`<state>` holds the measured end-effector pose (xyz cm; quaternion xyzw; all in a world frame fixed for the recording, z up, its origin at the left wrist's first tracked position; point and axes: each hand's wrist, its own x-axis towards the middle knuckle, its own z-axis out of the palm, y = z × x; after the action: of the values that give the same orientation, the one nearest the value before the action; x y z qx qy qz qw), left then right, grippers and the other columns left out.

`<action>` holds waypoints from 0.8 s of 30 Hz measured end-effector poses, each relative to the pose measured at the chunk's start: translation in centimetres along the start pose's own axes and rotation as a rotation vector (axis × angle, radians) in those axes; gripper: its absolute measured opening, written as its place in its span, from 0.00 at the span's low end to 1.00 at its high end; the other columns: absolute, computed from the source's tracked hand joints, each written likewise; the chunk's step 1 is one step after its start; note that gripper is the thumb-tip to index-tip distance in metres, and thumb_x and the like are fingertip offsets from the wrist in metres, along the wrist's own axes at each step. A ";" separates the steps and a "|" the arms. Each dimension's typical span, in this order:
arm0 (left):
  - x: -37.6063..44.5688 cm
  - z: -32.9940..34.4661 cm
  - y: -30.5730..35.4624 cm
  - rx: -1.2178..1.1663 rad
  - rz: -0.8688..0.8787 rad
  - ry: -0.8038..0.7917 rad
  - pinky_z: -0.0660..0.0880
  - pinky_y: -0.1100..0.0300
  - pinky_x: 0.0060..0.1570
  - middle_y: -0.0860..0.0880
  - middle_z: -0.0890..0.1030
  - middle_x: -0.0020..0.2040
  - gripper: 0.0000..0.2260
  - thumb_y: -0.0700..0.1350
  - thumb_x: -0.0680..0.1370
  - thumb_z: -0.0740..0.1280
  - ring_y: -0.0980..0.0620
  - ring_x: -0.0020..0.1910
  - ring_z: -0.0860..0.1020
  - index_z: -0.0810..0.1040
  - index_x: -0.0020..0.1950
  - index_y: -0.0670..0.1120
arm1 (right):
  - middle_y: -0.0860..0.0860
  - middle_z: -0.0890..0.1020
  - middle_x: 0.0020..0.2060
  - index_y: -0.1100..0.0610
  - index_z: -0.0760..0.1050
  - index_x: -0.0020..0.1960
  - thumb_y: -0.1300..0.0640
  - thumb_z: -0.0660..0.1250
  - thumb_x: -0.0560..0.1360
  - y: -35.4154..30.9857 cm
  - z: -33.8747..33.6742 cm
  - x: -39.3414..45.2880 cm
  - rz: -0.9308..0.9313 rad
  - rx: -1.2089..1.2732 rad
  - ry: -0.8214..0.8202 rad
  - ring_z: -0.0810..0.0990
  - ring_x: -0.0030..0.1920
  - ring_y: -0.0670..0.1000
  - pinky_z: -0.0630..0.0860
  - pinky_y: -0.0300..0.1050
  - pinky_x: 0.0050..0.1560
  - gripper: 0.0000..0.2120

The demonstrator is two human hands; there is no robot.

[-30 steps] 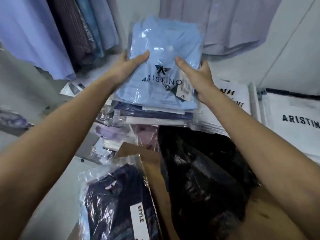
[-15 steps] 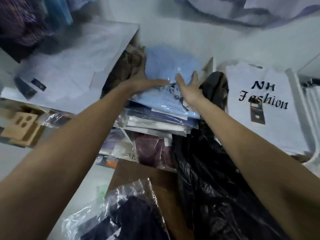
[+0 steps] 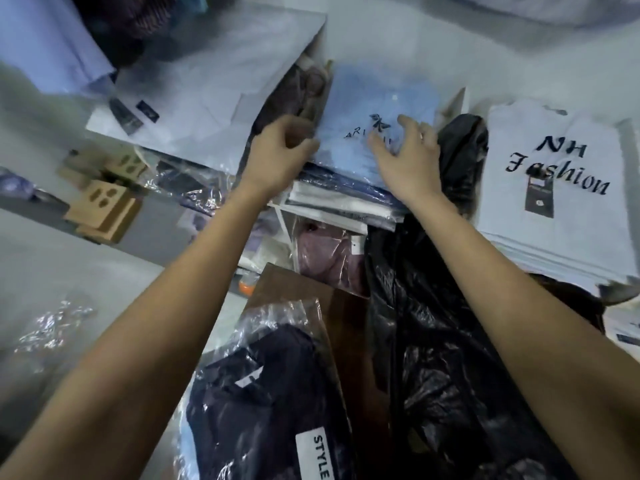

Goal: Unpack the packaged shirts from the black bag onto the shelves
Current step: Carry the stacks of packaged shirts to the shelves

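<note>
Now light-blue packaged shirt (image 3: pixel 377 109) lies between left hand (image 3: pixel 280 147) and right hand (image 3: pixel 408 150).

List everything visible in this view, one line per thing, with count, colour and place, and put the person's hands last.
packaged light blue shirt: one, light blue with dark logo, top of the centre stack on the shelf.
packaged shirts under it: several, navy and white, exact count unclear.
packaged mauve shirt: one, mauve, lower compartment.
black bag: one, black, lower centre-right.
packaged dark shirt: one, navy, with a STYLE label, bottom centre.
NH Fashion shirt stack: one stack, white, right.
white packaged shirt: one, white, upper left.
cardboard pieces: a few, brown, left.
hanging shirts: several, lilac and dark, top left.
left hand: fingers curled at the blue shirt's left edge.
right hand: fingers spread on the blue shirt.
</note>
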<state>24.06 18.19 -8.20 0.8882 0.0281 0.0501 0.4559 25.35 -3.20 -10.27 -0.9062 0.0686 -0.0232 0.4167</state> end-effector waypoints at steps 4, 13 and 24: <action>-9.2 -0.4 -2.0 -0.172 -0.083 0.060 0.80 0.52 0.58 0.53 0.84 0.54 0.13 0.43 0.76 0.69 0.57 0.53 0.82 0.81 0.60 0.53 | 0.50 0.72 0.67 0.53 0.74 0.70 0.46 0.67 0.81 -1.8 0.2 -8.6 -0.277 0.178 0.065 0.72 0.69 0.50 0.68 0.44 0.70 0.20; -31.8 -1.0 -9.1 -0.262 -0.437 0.363 0.80 0.53 0.54 0.59 0.84 0.45 0.07 0.41 0.78 0.69 0.63 0.45 0.81 0.82 0.48 0.55 | 0.53 0.81 0.63 0.57 0.74 0.71 0.48 0.68 0.81 3.8 6.5 -25.6 0.135 0.318 -0.481 0.80 0.59 0.49 0.74 0.44 0.65 0.22; -41.6 -1.9 -14.0 -0.140 -0.860 0.317 0.72 0.47 0.68 0.45 0.75 0.67 0.40 0.71 0.68 0.69 0.43 0.62 0.77 0.65 0.74 0.54 | 0.55 0.63 0.76 0.52 0.66 0.79 0.37 0.62 0.81 7.4 10.2 -34.2 0.486 0.169 -0.603 0.68 0.74 0.60 0.66 0.55 0.75 0.31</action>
<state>-17.53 23.94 -21.08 0.7444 0.4599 -0.0066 0.4841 -8.26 4.58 -21.98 -0.7922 0.1535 0.3378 0.4845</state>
